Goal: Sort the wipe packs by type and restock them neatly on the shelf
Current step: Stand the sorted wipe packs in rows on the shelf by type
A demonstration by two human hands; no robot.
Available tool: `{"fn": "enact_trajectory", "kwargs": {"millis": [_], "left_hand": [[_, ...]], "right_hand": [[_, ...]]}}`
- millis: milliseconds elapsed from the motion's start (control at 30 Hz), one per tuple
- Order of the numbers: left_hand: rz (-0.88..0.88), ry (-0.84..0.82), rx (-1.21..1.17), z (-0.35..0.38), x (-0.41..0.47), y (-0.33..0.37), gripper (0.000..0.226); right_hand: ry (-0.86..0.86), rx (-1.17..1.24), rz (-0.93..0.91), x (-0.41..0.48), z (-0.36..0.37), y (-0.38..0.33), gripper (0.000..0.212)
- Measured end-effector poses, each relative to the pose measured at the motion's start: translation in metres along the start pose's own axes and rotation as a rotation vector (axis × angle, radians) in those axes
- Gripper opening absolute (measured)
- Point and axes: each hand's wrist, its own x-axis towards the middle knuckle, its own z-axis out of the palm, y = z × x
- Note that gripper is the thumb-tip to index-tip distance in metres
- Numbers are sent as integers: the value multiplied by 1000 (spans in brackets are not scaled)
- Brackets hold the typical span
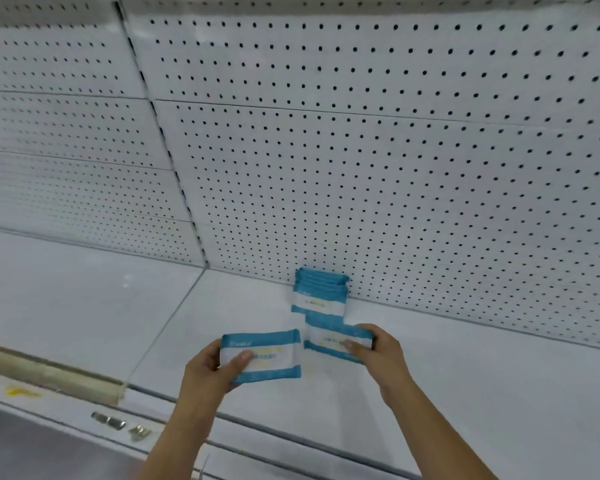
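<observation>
A row of several blue-and-white wipe packs (320, 295) stands upright on the white shelf (465, 375), backed against the pegboard wall. My right hand (378, 351) grips another blue-and-white wipe pack (329, 337) just in front of that row, thumb across its face. My left hand (215, 365) holds a third matching wipe pack (267, 358) up above the shelf, to the left of the right-hand pack, with the thumb on its front. The two held packs are slightly apart.
The white pegboard back wall (395, 150) rises behind the shelf. A dark slotted upright (174, 174) divides this bay from the left bay (66, 299). Small metal clips (118, 422) lie on the shelf's front lip at lower left.
</observation>
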Motion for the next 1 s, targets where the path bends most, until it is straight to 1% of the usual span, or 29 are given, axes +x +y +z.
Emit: {"fn": "enact_trajectory", "kwargs": {"millis": [100, 200, 333, 400, 467, 533, 633, 733, 900, 933, 1000], "left_hand": [[-24, -58, 22, 0, 34, -6, 19], [-55, -124, 32, -6, 66, -14, 19], [-87, -220, 74, -21, 107, -19, 21], [-93, -238, 109, -30, 128, -19, 20], [-85, -244, 144, -37, 149, -21, 20], [-74, -274, 181, -40, 168, -23, 21], [-57, -322, 230, -33, 183, -25, 20], [-56, -381, 247, -21, 188, -26, 22], [-57, -465, 267, 3, 191, -38, 25], [-48, -477, 269, 10, 192, -40, 26], [-22, -510, 279, 25, 191, -43, 24]], "right_hand": [[42, -80, 15, 31, 20, 12, 24], [123, -152, -8, 58, 40, 20, 22], [253, -270, -21, 86, 67, 33, 26], [368, -417, -62, 97, 79, 38, 22], [483, -575, -116, 105, 90, 37, 26], [547, -571, -126, 108, 99, 34, 32], [593, -532, -98, 107, 105, 31, 36], [613, -510, -98, 106, 108, 33, 41], [599, -399, -99, 103, 102, 35, 61], [604, -374, -94, 100, 100, 37, 60], [628, -307, -94, 92, 97, 41, 51]]}}
